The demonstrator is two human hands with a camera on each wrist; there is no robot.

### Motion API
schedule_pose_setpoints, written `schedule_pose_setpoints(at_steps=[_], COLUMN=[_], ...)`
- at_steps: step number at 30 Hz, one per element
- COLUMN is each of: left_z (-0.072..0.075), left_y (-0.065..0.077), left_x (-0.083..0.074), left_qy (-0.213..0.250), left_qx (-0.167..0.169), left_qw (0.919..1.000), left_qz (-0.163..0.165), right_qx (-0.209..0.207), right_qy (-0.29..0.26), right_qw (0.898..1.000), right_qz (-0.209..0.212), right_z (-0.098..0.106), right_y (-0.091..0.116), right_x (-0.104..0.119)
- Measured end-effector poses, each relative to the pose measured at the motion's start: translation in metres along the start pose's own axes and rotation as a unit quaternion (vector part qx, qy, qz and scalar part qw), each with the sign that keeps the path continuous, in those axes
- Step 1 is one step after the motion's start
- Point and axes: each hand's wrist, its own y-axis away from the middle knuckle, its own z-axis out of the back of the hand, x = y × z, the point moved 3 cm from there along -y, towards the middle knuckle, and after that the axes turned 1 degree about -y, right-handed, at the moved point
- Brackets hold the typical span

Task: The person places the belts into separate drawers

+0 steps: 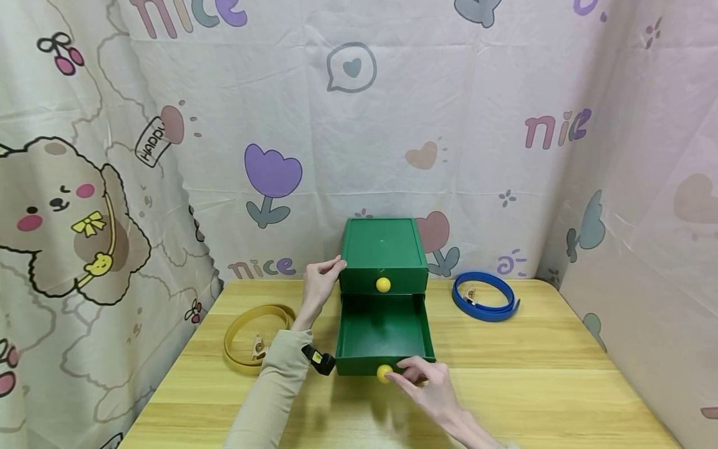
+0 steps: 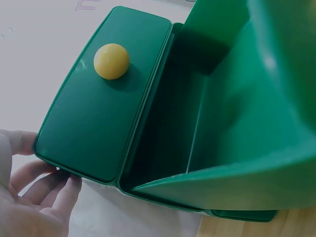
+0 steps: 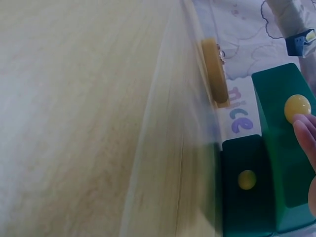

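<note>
A green two-drawer box [image 1: 384, 243] stands at the back of the table, its upper drawer [image 1: 356, 282] closed. The lower drawer [image 1: 359, 366] is pulled out towards me, and its green floor shows. My left hand [image 1: 320, 287] grips the box's upper left front corner. In the left wrist view, the thumb lies at the top edge and the fingers bear on the side. My right hand [image 1: 432, 390] pinches the yellow knob [image 1: 384, 373] of the lower drawer. The right wrist view catches just the fingertips [image 3: 307, 133] at that knob.
A coiled yellow belt [image 1: 231, 340] lies left of the box, partly behind my left sleeve [image 1: 275, 380]. To the right is a coiled blue belt [image 1: 488, 315]. Behind the wooden table [image 1: 521, 386] hangs a printed curtain [image 1: 359, 137]. A black wrist camera [image 1: 320, 360] sits beside the drawer.
</note>
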Motion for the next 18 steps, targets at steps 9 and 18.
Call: schedule_pose_setpoints(at_steps=[9, 18], left_z=[-0.001, -0.001], left_y=[-0.001, 0.000], left_x=[0.001, 0.001], left_qy=[0.007, 0.008], left_qx=[0.000, 0.000], left_qw=[1.0000, 1.0000], left_qz=[-0.003, 0.003], right_qx=[-0.017, -0.036], right_qy=[-0.040, -0.081], right_qw=[0.998, 0.994], right_qz=[0.046, 0.064], right_z=[0.009, 0.019], right_y=[-0.005, -0.012], right_x=[0.000, -0.001])
